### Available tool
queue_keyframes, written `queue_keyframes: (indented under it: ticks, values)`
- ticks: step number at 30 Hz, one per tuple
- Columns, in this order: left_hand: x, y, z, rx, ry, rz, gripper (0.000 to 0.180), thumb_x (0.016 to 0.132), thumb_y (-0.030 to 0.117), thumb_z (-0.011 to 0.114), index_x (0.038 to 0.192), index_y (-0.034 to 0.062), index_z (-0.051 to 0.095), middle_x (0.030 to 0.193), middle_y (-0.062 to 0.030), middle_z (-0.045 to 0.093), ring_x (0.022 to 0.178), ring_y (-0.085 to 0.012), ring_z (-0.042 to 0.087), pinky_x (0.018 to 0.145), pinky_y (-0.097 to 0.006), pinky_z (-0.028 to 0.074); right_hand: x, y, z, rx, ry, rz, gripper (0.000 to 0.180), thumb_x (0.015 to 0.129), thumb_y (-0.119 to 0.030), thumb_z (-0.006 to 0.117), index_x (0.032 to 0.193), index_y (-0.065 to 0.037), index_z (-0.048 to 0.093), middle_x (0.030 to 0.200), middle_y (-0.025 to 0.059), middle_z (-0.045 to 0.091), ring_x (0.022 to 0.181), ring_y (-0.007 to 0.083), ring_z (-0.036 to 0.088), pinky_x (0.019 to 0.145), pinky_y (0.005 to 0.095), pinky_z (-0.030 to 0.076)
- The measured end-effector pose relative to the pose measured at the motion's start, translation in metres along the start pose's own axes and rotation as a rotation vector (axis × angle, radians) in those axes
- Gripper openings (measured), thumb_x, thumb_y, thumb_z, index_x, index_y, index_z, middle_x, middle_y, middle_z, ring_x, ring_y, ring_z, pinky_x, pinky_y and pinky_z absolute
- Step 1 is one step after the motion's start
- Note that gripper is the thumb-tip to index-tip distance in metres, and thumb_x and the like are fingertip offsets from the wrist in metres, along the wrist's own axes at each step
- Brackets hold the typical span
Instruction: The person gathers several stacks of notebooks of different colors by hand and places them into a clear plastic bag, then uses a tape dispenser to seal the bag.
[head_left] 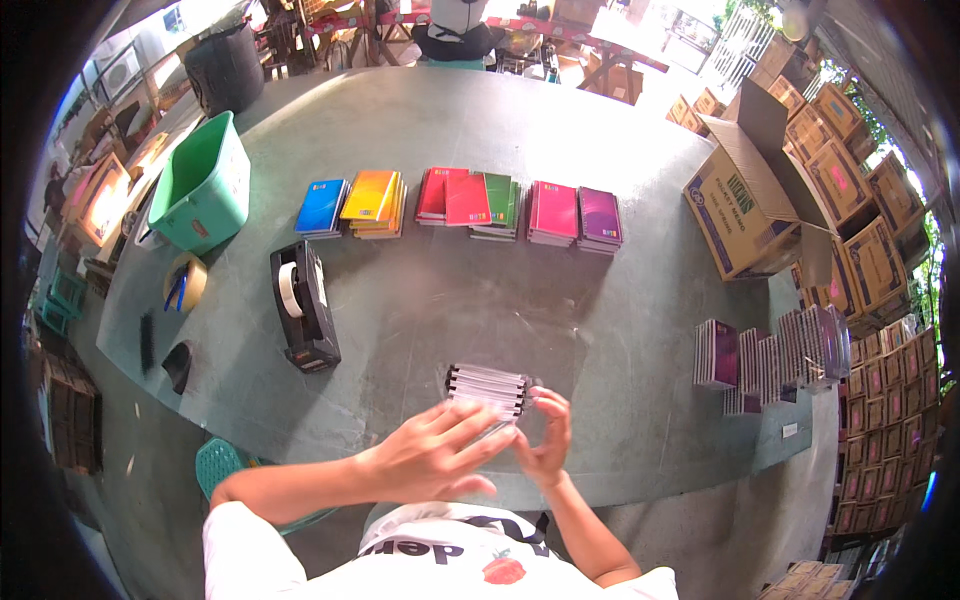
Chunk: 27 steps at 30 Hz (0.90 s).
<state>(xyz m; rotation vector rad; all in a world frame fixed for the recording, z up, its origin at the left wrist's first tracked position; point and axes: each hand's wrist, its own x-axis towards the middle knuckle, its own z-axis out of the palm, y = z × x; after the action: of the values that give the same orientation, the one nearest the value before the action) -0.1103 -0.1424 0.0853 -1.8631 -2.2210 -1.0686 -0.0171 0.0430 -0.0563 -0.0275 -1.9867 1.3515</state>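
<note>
In front of me on the table lies a bundle of small notebooks [487, 384], their white page edges facing up and dark bits at the ends. It seems to be in clear plastic wrap. My left hand [432, 458] lies across its near side, fingers stretched out and slightly blurred. At the bundle's right end is my right hand [546, 436], thumb and fingers curved and apart, touching or close to the wrap. The hands hide the bundle's near edge. Beyond it stands a black tape dispenser [305, 310] with a roll of tape.
Stacks of blue [320, 207], yellow [371, 196], red, green, pink [553, 210] and purple notebooks form a row across the table [420, 120]. A green bin [205, 190] and tape roll [187, 282] are left. Right are an open carton [740, 215] and purple notebook stacks [716, 353].
</note>
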Motion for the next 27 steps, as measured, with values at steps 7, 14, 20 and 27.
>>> queue_keyframes:
  ticks: [7, 14, 20, 27]
  values:
    - [0.013, -0.003, 0.007, 0.408, -0.356, 0.240, 0.033, 0.066, 0.015, 0.060, 0.094, -0.0025, 0.059, 0.068, -0.0038, 0.055, 0.073, -0.0184, 0.058, 0.068, -0.032, 0.045, 0.005, -0.007, 0.001, -0.424, -0.115, -0.208, 0.043, 0.072, -0.012, 0.071, 0.114, -0.013, 0.061, 0.114, 0.0111, 0.055, 0.104, 0.0297, 0.052, 0.091, 0.0378, 0.042]
    - [0.024, -0.040, -0.024, 0.557, -0.211, 0.293, 0.034, 0.073, 0.024, 0.064, 0.107, 0.0228, 0.060, 0.121, -0.0025, 0.047, 0.124, -0.0228, 0.034, 0.105, -0.046, 0.029, 0.046, -0.023, -0.011, -0.552, -0.428, -0.484, 0.035, 0.077, -0.010, 0.063, 0.112, -0.011, 0.064, 0.123, 0.0006, 0.057, 0.114, 0.0152, 0.053, 0.098, 0.0343, 0.040]
    - [0.047, -0.069, 0.004, 0.369, -0.301, 0.377, 0.012, 0.070, 0.027, 0.066, 0.079, 0.0209, 0.070, 0.124, 0.0039, 0.048, 0.128, -0.0209, 0.031, 0.113, -0.049, 0.013, 0.031, -0.019, 0.000, -0.600, -0.388, -0.482, 0.030, 0.075, -0.011, 0.065, 0.105, -0.007, 0.066, 0.117, 0.0082, 0.061, 0.115, 0.0234, 0.054, 0.097, 0.0386, 0.041]
    - [0.067, -0.066, 0.010, 0.360, -0.471, 0.307, 0.010, 0.068, 0.023, 0.067, 0.075, 0.0182, 0.070, 0.112, 0.0000, 0.053, 0.125, -0.0225, 0.034, 0.110, -0.049, 0.018, 0.031, -0.022, 0.004, -0.484, -0.314, -0.451, 0.028, 0.079, -0.009, 0.060, 0.106, -0.007, 0.063, 0.113, 0.0075, 0.062, 0.111, 0.0230, 0.057, 0.095, 0.0365, 0.042]
